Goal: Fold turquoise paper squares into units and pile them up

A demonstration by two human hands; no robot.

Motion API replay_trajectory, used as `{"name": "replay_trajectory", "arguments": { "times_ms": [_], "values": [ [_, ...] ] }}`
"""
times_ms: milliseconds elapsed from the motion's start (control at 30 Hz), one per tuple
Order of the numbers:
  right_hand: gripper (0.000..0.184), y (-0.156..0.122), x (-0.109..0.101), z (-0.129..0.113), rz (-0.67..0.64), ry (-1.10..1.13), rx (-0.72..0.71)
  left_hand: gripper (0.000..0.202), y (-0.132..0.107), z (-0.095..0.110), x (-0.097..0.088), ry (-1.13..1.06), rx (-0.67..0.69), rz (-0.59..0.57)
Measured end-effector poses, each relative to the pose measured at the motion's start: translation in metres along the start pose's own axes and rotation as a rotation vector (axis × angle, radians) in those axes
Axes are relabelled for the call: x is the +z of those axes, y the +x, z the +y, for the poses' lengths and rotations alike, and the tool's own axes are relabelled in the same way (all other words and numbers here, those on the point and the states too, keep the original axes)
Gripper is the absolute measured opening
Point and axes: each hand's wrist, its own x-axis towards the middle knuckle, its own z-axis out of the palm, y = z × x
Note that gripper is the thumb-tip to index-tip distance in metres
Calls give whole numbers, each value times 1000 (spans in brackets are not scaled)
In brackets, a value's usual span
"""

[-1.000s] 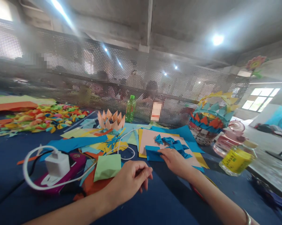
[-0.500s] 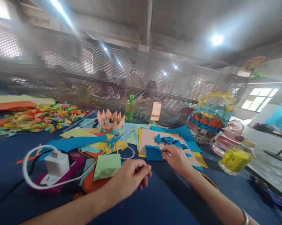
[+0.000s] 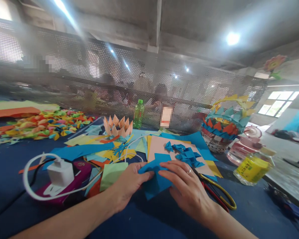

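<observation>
Paper [image 3: 157, 188] had just come off the stack [image 3: 157, 143] to between both hands, left hand [image 3: 129, 179] pinching one side, right hand [image 3: 187, 184] clasping the other, so picking-up had apparently become two-handed work

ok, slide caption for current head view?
Left hand pinches a blue paper sheet as the right hand touches it, near folded blue paper pieces and red-and-yellow-handled scissors.

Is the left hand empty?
No, the left hand holds a blue paper sheet, its thumb lying on top.
</observation>
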Motion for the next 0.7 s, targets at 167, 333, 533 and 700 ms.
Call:
{"name": "replay_trajectory", "arguments": {
  "times_ms": [167,333,533,700],
  "values": [
    [42,-6,6,7,3,247,282,39,-1,3,1,41,-5,-19],
    [3,-3,7,7,10,573,462,31,-3,6,5,181,-1,-52],
    [23,-2,17,-3,78,862,780,30,-5,7,10,296,33,-65],
    [30,-1,19,-2,180,828,893,52,-5,4,10,287,78,-29]
  ]
}}
